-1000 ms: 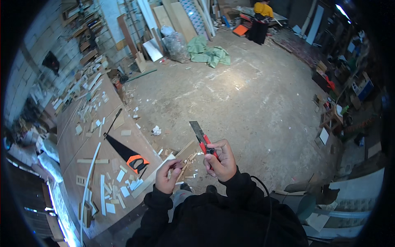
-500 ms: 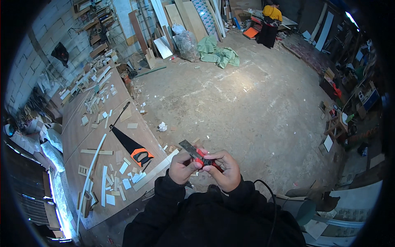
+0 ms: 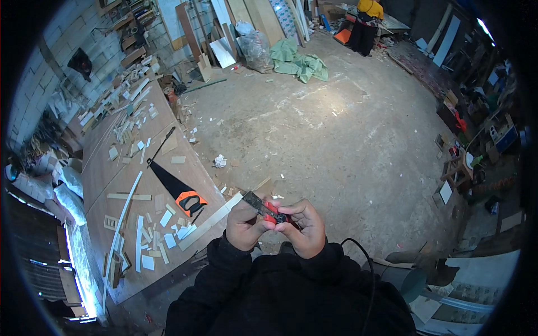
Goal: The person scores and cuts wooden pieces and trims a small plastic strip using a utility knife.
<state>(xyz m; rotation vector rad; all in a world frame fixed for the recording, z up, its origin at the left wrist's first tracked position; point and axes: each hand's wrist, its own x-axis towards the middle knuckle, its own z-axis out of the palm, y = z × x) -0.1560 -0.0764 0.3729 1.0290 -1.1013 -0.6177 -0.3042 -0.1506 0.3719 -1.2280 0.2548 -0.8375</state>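
Close in front of my body, both hands hold a red and black hand tool (image 3: 269, 215) with a flat, dark metal blade; its exact kind is hard to make out. The blade points up and to the left, toward the workbench. My left hand (image 3: 242, 228) is closed around the red part near the base of the blade. With thumb and fingers, my right hand (image 3: 306, 228) pinches the black end of the tool. Fingers cover much of its body. Left of my hands, a handsaw (image 3: 178, 189) with an orange and black handle lies on the wooden workbench (image 3: 126, 210).
Wood offcuts (image 3: 164, 217) and a long pale strip (image 3: 212, 227) lie on the bench. A green cloth (image 3: 300, 63) and a bagged bundle (image 3: 256, 50) rest on the floor ahead. Boards lean at the back wall, where a person (image 3: 367, 25) stands. Clutter lines the right side.
The tool has turned slightly in my fingers, and its blade looks darker. My hands stay close together, still gripping it. The whole view has shifted a little, with the surroundings sitting higher.
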